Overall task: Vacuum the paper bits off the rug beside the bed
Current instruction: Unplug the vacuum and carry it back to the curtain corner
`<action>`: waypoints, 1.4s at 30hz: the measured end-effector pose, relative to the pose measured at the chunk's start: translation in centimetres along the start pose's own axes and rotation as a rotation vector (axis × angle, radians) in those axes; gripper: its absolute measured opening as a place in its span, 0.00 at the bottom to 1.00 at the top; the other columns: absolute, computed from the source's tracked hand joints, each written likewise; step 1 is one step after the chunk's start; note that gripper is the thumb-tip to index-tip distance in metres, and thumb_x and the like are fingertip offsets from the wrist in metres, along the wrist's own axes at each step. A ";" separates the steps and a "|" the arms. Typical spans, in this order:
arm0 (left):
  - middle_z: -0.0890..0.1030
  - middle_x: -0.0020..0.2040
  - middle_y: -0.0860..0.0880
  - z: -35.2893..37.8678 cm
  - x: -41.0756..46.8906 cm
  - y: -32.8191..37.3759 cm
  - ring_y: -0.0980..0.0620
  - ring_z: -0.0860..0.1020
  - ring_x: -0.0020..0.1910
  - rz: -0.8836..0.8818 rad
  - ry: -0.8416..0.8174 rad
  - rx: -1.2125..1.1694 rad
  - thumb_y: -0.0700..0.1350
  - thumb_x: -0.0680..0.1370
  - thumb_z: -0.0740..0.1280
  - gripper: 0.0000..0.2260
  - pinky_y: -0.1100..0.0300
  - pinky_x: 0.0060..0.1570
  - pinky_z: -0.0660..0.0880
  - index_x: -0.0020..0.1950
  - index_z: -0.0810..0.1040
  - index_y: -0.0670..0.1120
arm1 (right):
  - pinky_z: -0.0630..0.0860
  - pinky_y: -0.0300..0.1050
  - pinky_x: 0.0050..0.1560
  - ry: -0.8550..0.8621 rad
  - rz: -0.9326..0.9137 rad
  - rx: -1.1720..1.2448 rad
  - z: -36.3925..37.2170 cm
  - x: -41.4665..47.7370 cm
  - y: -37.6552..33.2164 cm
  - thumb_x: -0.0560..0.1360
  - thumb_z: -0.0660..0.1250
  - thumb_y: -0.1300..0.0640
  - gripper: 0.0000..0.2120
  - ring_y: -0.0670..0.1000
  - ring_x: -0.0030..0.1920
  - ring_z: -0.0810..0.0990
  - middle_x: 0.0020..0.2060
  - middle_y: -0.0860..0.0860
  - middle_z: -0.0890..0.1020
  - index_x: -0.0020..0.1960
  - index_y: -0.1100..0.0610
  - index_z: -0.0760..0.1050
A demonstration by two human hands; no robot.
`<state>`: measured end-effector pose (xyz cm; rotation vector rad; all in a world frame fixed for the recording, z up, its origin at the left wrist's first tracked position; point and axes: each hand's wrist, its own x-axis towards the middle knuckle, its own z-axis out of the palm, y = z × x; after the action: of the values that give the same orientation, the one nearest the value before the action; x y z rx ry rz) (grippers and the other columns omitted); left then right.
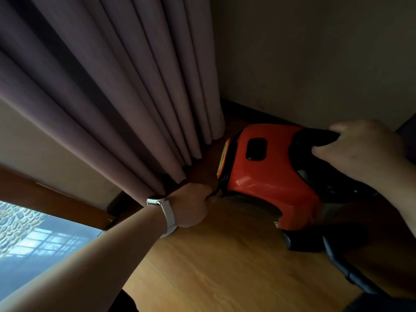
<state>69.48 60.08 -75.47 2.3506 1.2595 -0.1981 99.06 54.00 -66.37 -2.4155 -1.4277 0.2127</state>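
Here, right hand fingers wrap vacuum handle; left hand apparently pinches cord; curtain just beside.

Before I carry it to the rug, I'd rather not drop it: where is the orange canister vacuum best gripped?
By the black carry handle on top of the orange canister vacuum, reached from above. It arches clear of the rounded, glossy shell, which offers little purchase, and the right hand already rests there. The left hand is low at the end by the curtain.
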 end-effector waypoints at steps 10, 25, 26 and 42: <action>0.81 0.51 0.53 -2.5 -0.7 0.6 0.50 0.79 0.50 0.209 0.098 0.414 0.57 0.81 0.58 0.12 0.58 0.46 0.72 0.57 0.78 0.54 | 0.77 0.45 0.37 -0.050 -0.146 0.015 0.8 -0.6 -0.5 0.67 0.72 0.51 0.06 0.53 0.34 0.78 0.32 0.52 0.80 0.37 0.54 0.80; 0.75 0.40 0.61 -4.6 0.8 -1.6 0.59 0.74 0.38 0.396 0.235 0.218 0.64 0.71 0.68 0.15 0.59 0.39 0.73 0.44 0.80 0.54 | 0.74 0.43 0.32 -0.065 -0.480 -0.069 0.8 -1.6 -0.7 0.63 0.71 0.52 0.09 0.51 0.28 0.75 0.24 0.49 0.76 0.29 0.55 0.76; 0.76 0.41 0.60 -4.8 0.8 -2.1 0.59 0.75 0.39 0.382 0.218 0.153 0.64 0.71 0.67 0.15 0.59 0.39 0.73 0.45 0.81 0.54 | 0.75 0.44 0.31 -0.073 -0.495 -0.059 0.7 -1.7 -0.8 0.62 0.70 0.51 0.09 0.51 0.28 0.75 0.24 0.48 0.76 0.28 0.55 0.75; 0.77 0.38 0.47 -1.3 1.6 -5.1 0.52 0.73 0.34 -0.235 -0.009 -0.964 0.47 0.80 0.65 0.11 0.60 0.39 0.73 0.41 0.82 0.47 | 0.72 0.41 0.32 -0.126 -0.406 0.115 -0.8 -1.6 -0.3 0.59 0.70 0.52 0.06 0.48 0.30 0.77 0.25 0.46 0.77 0.27 0.52 0.76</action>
<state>66.08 64.32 -76.55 1.3785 1.2364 0.2760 98.30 52.56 -65.55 -1.9982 -1.8681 0.3417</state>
